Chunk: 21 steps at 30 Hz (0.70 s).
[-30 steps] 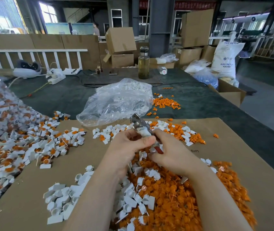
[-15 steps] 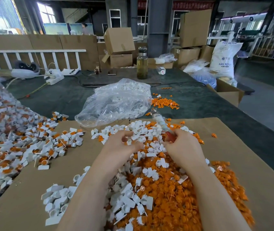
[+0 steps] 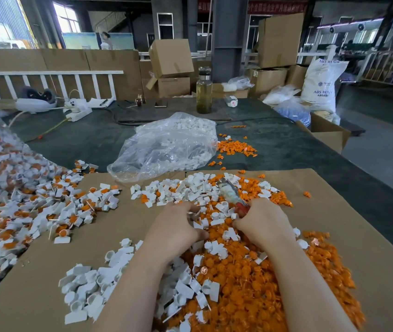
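Cardboard sheet [image 3: 123,226] carries a spill of joined white-and-orange parts [image 3: 35,207] at far left, then a small heap of white clips [image 3: 87,291]. The left hand [image 3: 176,226] has its fingers curled downward, tips touching white clips; whether they pinch one cannot be told. Orange caps [image 3: 250,291] lie heaped between the forearms. The right hand [image 3: 262,224] is closed around the red handle of the pliers [image 3: 230,192], which point away over the pile.

Bag [image 3: 166,144] behind pile [image 3: 250,283] on cardbd [image 3: 123,216], bottle [image 3: 204,92] beyond
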Motion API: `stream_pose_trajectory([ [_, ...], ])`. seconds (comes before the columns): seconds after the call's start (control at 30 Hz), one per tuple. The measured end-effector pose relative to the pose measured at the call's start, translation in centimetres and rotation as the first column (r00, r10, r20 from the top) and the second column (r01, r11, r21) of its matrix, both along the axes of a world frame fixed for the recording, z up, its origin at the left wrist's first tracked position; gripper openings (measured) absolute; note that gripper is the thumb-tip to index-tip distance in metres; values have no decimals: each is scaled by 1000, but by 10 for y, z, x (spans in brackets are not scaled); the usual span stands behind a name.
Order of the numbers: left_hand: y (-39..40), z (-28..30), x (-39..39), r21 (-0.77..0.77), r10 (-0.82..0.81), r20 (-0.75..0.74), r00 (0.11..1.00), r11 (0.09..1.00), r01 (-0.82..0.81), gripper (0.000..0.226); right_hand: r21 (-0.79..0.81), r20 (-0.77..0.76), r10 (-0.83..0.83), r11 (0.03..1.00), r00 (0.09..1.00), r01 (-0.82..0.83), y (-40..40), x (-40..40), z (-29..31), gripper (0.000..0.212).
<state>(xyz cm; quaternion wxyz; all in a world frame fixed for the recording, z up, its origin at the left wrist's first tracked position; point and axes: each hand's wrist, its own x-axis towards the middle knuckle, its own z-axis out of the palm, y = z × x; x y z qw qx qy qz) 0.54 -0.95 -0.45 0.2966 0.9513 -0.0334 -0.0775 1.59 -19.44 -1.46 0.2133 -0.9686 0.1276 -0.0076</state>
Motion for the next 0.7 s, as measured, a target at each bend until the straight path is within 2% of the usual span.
stream_pose_trajectory([
  [0.2,2,-2,1,-165,21,14,1000,986,-18,61,-9,28,52,999,998,-52,5,-1,-3,24],
  [0.3,2,-1,2,-242,45,10,999,969,-41,50,42,52,69,997,996,-71,3,0,0,25],
  [0.5,1,-3,3,-224,45,73,996,974,-27,41,186,138,19,982,990,-45,0,0,4,25],
  [0.7,1,-3,3,-229,36,94,995,973,-14,39,173,161,-6,985,987,-22,1,1,3,22],
])
